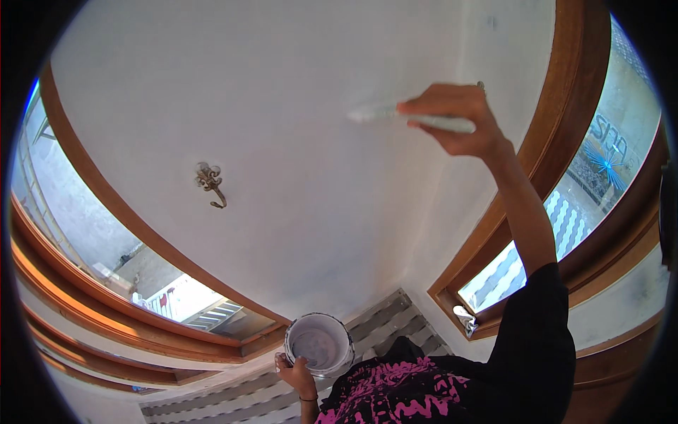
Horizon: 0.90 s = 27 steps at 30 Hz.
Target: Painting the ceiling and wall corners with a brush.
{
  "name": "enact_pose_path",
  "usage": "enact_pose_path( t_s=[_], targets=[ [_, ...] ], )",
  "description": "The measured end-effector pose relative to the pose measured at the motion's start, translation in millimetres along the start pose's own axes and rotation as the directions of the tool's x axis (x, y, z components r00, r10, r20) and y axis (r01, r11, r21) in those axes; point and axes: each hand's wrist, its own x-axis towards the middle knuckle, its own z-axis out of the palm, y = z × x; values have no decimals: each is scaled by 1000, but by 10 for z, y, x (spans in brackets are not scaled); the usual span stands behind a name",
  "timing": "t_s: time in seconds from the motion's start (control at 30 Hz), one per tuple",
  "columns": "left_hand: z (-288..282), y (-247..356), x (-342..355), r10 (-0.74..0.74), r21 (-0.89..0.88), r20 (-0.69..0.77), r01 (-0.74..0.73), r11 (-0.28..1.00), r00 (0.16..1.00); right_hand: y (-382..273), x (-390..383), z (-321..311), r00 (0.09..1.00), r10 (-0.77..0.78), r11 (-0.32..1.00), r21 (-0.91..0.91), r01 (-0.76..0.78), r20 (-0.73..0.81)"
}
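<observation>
The right hand (455, 116) is raised against the white wall (282, 106), fingers closed around a white brush (395, 116) whose handle runs through the fist and whose tip sticks out left, touching the wall. Low down, the left hand (296, 374) grips the near rim of a white bucket (319, 343), fingers curled over its edge, between two wood-framed windows (141, 283).

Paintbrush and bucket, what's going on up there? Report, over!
Right hand shut on paintbrush, bristles against white wall. Left hand grips white bucket by its rim. Metal wall hook sits well left of brush.
</observation>
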Motion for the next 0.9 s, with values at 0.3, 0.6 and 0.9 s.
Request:
enact_pose_path(
  t_s=[0.3, 0.6, 0.9],
  targets=[
    [-4, 97, -48, 3, 83, 3, -3, 997, 1000, 203, 2, 528, 849, -310, 909, -396, 132, -428],
    [-66, 102, -64, -30, 72, -3, 31, 997, 1000, -183, -1247, 1445, 930, 52, 971, -201, -133, -364],
    [7, 103, -22, -12, 58, -6, 12, 998, 1000, -506, -1313, 1113, 995, 100, 995, 9, -100, -19]
  ],
)
